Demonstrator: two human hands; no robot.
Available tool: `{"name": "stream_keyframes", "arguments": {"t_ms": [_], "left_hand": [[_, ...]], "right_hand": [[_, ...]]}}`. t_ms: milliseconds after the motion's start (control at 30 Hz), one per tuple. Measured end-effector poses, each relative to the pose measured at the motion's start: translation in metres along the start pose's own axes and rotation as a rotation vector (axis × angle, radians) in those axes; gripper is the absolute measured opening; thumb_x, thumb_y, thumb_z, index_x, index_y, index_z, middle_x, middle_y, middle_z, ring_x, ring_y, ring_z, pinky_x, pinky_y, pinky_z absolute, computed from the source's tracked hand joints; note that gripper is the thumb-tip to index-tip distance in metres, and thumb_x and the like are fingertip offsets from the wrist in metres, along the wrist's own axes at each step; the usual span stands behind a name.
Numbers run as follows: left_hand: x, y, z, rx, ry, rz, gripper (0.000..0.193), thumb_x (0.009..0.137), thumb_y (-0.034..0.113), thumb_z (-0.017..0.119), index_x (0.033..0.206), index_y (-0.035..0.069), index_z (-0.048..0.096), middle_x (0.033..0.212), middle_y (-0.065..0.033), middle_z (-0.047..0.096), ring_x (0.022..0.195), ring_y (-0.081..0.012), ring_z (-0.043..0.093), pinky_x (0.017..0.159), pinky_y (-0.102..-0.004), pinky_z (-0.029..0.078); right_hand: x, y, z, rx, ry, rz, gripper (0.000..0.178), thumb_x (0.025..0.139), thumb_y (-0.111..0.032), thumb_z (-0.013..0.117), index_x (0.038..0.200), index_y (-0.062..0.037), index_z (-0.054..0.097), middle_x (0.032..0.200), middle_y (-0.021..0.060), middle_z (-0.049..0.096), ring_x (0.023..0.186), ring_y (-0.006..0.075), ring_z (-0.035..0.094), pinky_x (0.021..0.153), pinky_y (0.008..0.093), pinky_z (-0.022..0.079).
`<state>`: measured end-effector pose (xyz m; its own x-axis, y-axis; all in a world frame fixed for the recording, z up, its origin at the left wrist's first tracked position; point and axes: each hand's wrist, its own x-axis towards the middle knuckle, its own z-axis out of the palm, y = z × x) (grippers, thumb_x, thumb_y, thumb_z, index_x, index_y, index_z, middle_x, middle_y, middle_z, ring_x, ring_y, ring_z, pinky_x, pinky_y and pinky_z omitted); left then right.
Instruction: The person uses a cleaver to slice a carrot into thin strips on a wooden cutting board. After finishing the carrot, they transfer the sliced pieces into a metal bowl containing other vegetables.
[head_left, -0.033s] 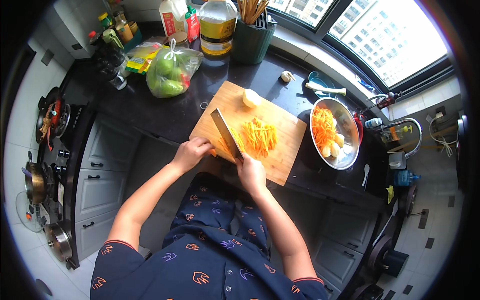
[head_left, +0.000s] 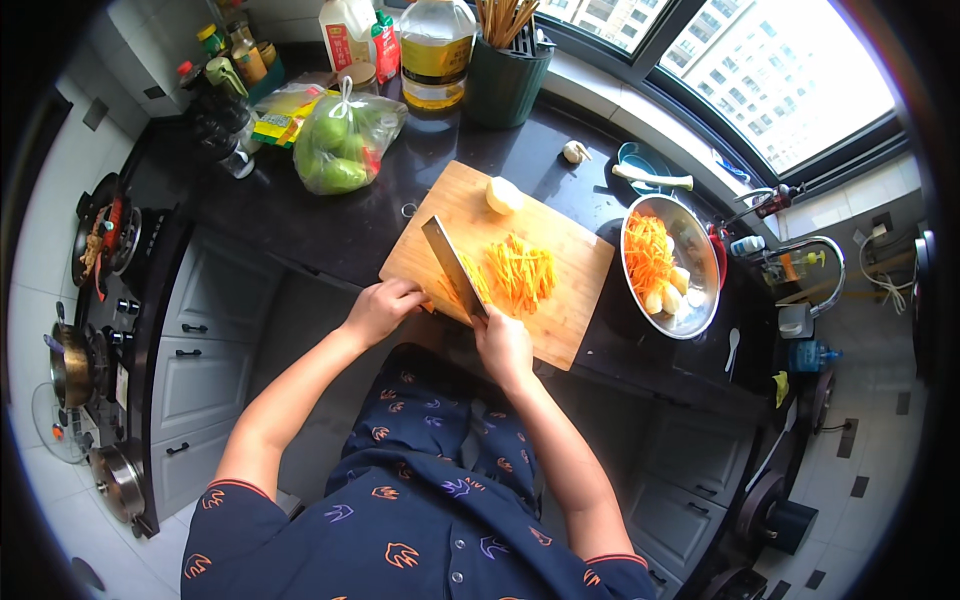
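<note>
My right hand (head_left: 504, 345) is wrapped round the handle of a broad-bladed cleaver (head_left: 452, 262), its blade slanting away to the far left over the wooden cutting board (head_left: 578, 265). At the board's near left edge, my left hand (head_left: 380, 308) has its fingers pinched together, with orange carrot pieces (head_left: 428, 304) at the fingertips. Right of the blade lies a pile of carrot strips (head_left: 522, 275); a few more show on its left. A pale, round, peeled vegetable (head_left: 503, 196) sits near the board's far edge. The cleaver's handle is mostly hidden by my fingers.
To the right stands a metal bowl (head_left: 698, 232) holding shredded carrot and pale peeled pieces. Beyond the board are a garlic bulb (head_left: 575, 152), a bag of green produce (head_left: 345, 150) and an oil jug (head_left: 436, 55). A white spoon (head_left: 732, 350) lies near the tap (head_left: 835, 265).
</note>
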<state>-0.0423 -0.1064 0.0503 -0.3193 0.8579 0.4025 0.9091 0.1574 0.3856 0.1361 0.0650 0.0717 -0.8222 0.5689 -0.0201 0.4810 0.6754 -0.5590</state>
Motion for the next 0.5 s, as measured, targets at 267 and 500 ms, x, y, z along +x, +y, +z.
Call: {"name": "stream_keyframes", "arguments": {"t_ms": [267, 500], "left_hand": [[-0.001, -0.007, 0.019, -0.064, -0.032, -0.015, 0.012, 0.081, 0.01, 0.073, 0.093, 0.012, 0.076, 0.095, -0.0037, 0.072, 0.086, -0.0238, 0.071, 0.072, -0.035, 0.059], [0.009, -0.007, 0.039, -0.088, 0.087, -0.106, 0.007, 0.082, 0.012, 0.075, 0.089, 0.012, 0.077, 0.097, -0.0048, 0.074, 0.086, -0.0233, 0.073, 0.071, -0.0349, 0.06]], "right_hand": [[-0.003, -0.006, -0.004, -0.065, -0.018, -0.013, 0.021, 0.097, -0.028, 0.063, 0.092, -0.0079, 0.066, 0.073, 0.0229, 0.069, 0.071, 0.0434, 0.069, 0.066, 0.0532, 0.056], [-0.004, -0.009, -0.006, -0.078, -0.015, -0.027, 0.02, 0.096, -0.027, 0.063, 0.091, -0.0084, 0.066, 0.072, 0.0221, 0.068, 0.071, 0.0435, 0.069, 0.065, 0.0537, 0.056]]}}
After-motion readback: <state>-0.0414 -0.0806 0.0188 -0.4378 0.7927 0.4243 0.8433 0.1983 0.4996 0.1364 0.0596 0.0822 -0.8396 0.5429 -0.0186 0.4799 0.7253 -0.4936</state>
